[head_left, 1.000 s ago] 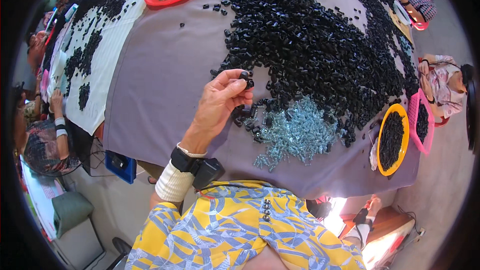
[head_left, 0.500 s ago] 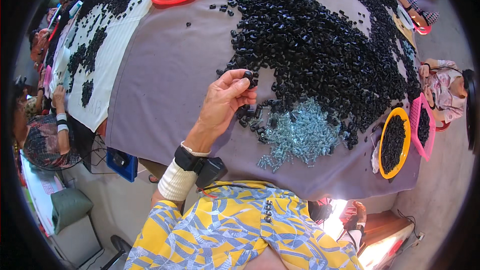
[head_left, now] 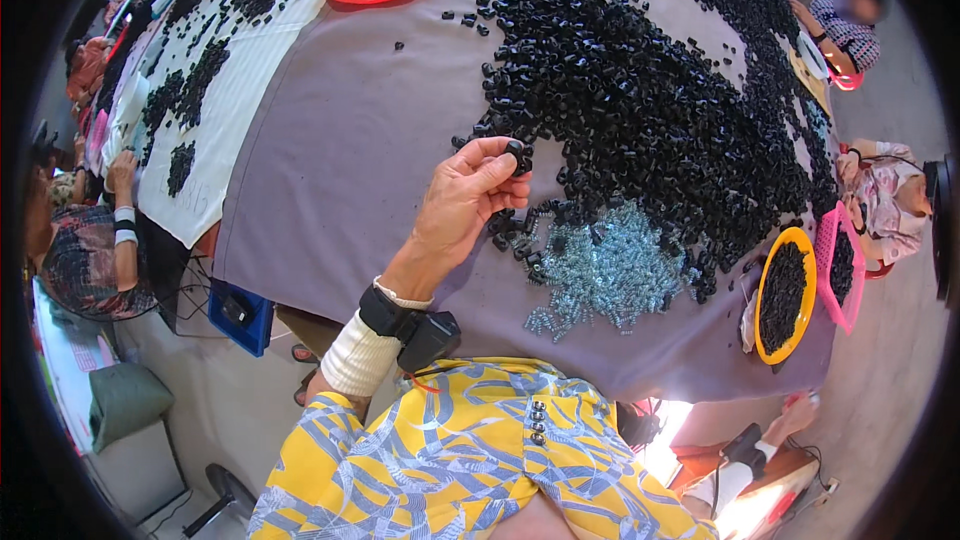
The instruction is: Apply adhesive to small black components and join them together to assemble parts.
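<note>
- The left hand [head_left: 468, 192], mid-frame, pinches a small black piece [head_left: 514, 149] between thumb and index finger, its other fingers curled in.
- The right hand [head_left: 798, 414] is at the lower right, beyond the edge of the cloth-covered desk [head_left: 340, 150]; I cannot tell whether it grips anything.
- Just right of the left hand lie a heap of clear springs [head_left: 610, 265] and, above it, a large pile of black pieces [head_left: 640, 90].
- A yellow tray [head_left: 774, 356] of black parts sits at the right.
- The step in hand looks like holding one piece ready; the next move likely calls for a steady fingertip grip.
</note>
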`<state>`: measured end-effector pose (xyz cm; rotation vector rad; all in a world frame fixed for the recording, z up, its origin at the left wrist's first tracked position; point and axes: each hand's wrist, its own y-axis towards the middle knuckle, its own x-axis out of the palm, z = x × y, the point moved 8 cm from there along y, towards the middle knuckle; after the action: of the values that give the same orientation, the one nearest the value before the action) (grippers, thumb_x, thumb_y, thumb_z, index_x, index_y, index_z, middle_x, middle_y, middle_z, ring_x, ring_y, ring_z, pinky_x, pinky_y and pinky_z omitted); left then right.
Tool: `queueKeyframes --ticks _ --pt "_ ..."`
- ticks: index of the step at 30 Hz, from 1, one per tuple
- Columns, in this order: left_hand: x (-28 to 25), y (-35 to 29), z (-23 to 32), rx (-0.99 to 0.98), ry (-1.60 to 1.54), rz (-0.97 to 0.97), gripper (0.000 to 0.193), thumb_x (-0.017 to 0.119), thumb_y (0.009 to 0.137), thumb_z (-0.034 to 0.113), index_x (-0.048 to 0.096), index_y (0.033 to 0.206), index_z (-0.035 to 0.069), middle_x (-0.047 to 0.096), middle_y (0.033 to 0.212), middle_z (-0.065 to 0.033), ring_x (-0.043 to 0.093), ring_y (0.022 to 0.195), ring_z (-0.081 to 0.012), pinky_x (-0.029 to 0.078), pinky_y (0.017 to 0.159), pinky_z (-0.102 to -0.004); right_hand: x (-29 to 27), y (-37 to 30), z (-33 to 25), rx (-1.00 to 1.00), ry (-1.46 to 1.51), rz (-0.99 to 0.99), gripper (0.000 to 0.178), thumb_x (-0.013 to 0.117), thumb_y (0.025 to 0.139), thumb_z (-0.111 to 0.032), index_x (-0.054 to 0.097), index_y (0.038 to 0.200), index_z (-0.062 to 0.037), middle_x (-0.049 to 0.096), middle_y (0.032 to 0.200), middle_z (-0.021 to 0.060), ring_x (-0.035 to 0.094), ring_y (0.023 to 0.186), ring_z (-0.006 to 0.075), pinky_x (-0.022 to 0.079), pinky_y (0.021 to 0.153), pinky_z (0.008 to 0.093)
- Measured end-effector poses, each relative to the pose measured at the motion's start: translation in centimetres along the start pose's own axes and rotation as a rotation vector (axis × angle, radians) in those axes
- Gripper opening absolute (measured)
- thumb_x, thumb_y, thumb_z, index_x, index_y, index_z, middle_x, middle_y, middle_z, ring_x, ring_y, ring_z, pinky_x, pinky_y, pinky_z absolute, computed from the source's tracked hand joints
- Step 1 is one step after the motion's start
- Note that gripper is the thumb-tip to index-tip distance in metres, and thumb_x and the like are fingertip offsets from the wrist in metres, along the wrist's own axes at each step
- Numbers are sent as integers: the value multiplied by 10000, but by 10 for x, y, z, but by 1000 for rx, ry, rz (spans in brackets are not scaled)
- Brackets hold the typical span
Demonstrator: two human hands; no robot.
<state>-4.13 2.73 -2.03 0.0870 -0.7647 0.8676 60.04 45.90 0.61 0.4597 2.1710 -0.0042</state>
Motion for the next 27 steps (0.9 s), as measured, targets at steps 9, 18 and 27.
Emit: queueKeyframes --ticks 9,18,27 --pt "17 13 -22 -50 268 24 230 570 905 112 559 1114 17 628 889 -72 624 755 -128 534 697 -270 48 -186 -319 -812 416 -547 243 565 866 -120 616 1013 66 659 877 97 633 762 170 492 713 261" --pt "6 13 -14 22 580 43 226 603 870 108 600 1073 10 627 833 -35 591 720 -86 503 655 -227 170 -273 -373 -776 460 -1187 201 642 827 -105 656 982 21 654 805 14 585 733 65 476 687 222" --pt "21 22 -5 152 1142 -74 319 647 835 195 628 1110 34 638 824 -23 587 736 -96 483 662 -244 190 -383 -398 -1135 355 -1437 221 670 775 -113 651 957 11 658 736 93 610 652 118 487 627 268"
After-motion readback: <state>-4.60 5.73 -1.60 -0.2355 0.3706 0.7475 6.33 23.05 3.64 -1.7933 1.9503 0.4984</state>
